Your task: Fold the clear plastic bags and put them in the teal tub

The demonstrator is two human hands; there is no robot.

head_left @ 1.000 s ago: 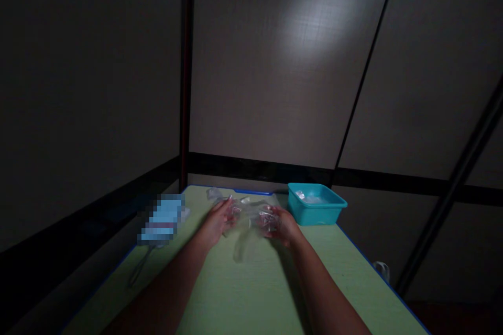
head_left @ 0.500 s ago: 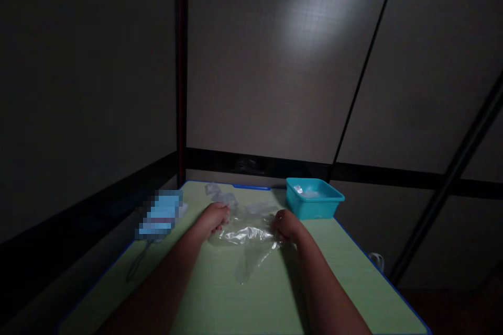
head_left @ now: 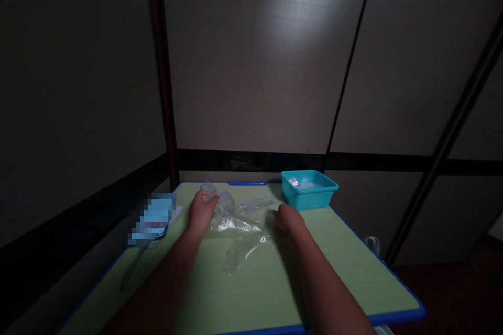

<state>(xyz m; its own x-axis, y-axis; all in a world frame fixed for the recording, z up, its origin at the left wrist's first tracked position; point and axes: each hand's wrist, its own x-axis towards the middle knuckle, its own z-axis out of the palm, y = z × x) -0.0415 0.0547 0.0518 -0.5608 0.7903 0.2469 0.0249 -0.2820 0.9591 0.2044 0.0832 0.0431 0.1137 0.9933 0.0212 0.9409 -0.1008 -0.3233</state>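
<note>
A crumpled clear plastic bag (head_left: 236,226) lies across the middle of the pale green table (head_left: 353,272), with a loose flap spread toward me. At its left end, my left hand (head_left: 202,212) is closed on the plastic, the thumb side turned up. My right hand (head_left: 291,217) hovers low by the bag's right side, knuckles up. Its fingers point inward and are blurred and mostly hidden, so whether they grip plastic is unclear. Behind the left hand rests more crumpled clear plastic (head_left: 226,200). A flat clear packet (head_left: 257,203) lies between the hands, farther back.
A turquoise plastic basket (head_left: 308,199) with clear plastic in it stands at the back right. On the left lies a pixelated blue item (head_left: 153,217) with a strap (head_left: 135,267). Dark panelled walls (head_left: 251,89) close in the table's back and left.
My left hand has pulled left and back, drawing that end of the bag along. The bag now narrows toward the right. The view has shifted slightly, showing the table's front edge.
</note>
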